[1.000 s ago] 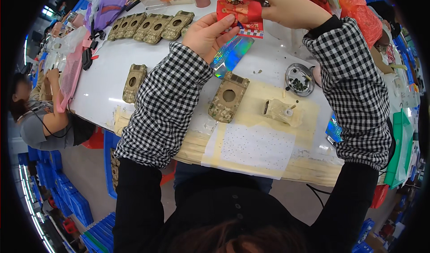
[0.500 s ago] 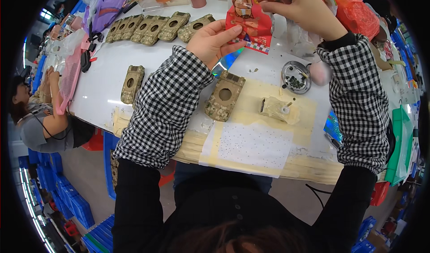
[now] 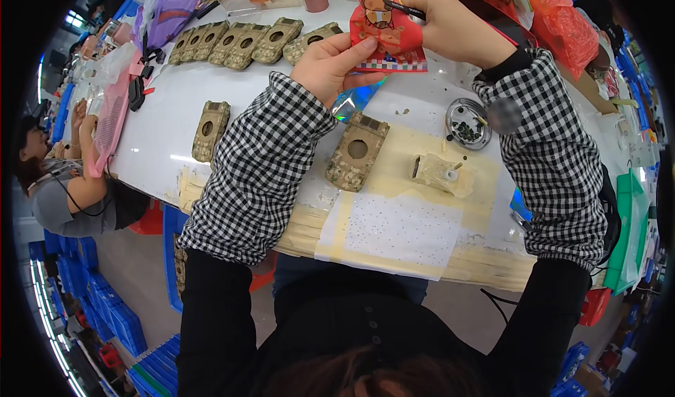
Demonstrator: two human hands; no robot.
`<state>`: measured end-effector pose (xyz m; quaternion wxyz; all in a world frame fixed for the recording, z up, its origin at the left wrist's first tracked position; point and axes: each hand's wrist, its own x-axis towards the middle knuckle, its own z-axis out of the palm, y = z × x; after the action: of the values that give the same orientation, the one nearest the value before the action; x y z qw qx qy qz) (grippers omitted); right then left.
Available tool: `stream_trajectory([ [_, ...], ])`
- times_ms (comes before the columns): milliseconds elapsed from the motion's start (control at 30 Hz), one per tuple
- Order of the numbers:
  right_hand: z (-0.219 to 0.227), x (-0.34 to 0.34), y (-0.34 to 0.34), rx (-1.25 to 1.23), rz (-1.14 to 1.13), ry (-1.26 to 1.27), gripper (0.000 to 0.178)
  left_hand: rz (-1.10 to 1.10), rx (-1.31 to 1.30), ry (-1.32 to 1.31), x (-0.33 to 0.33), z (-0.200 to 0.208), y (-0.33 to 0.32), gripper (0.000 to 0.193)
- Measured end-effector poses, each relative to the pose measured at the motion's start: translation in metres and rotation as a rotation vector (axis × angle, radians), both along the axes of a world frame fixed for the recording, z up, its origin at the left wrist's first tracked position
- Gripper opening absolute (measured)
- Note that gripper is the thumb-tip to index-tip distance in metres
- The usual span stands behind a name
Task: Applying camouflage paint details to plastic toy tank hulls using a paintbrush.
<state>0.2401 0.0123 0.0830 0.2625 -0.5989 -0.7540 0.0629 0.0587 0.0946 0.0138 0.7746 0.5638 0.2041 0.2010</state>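
Note:
My left hand [image 3: 325, 68] pinches the lower left side of a red snack packet [image 3: 390, 44], its thumb on the front, up at the far side of the table. Between the fingers of my right hand [image 3: 460, 30] is a slim black tool [image 3: 405, 9], lying across the packet's upper right part; its exact kind is unclear. Below the packet lies a camouflage-painted model tank hull [image 3: 346, 172] with a round hole. A taped tan model part [image 3: 430, 168] with a white ring sits to its right, beside a round dish [image 3: 450, 124] of small dark green pieces.
Several more tank hulls [image 3: 266, 51] stand in a row at the back left, with one hull [image 3: 204, 149] alone nearer. Speckled white paper [image 3: 401, 232] is at the front edge. Red plastic bags [image 3: 562, 38] crowd the back right. At left, another person [image 3: 77, 193] works.
My right hand has shifted slightly left and down, and the black tool now shows across the packet. The packet has tilted; my left hand keeps its grip.

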Motion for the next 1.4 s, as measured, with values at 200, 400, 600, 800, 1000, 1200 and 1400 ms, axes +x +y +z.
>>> stream_trajectory([
  [200,0.011,-0.002,0.002,-0.050,0.129,0.136,0.029,-0.005,-0.020,-0.076,0.000,0.000,0.001,0.034],
  [400,0.014,-0.004,0.004,-0.108,0.052,0.063,0.033,-0.070,-0.060,-0.147,-0.003,0.000,0.003,0.036],
  [600,-0.001,-0.004,0.009,0.140,0.132,0.216,0.032,-0.074,-0.095,-0.216,0.002,-0.006,0.001,0.032],
  [800,0.014,-0.011,0.006,0.014,0.046,0.174,0.030,-0.102,-0.064,-0.190,-0.001,-0.007,0.003,0.036],
  [1000,0.006,-0.012,0.013,0.060,-0.017,0.148,0.023,-0.088,-0.001,-0.138,-0.003,-0.003,0.002,0.035],
  [1200,0.010,-0.016,0.009,0.041,0.105,0.249,0.021,-0.115,-0.003,-0.132,-0.005,0.000,0.000,0.036],
  [1400,0.009,-0.015,0.009,-0.062,0.075,0.255,0.019,-0.073,-0.007,-0.098,-0.004,-0.001,-0.003,0.033],
])
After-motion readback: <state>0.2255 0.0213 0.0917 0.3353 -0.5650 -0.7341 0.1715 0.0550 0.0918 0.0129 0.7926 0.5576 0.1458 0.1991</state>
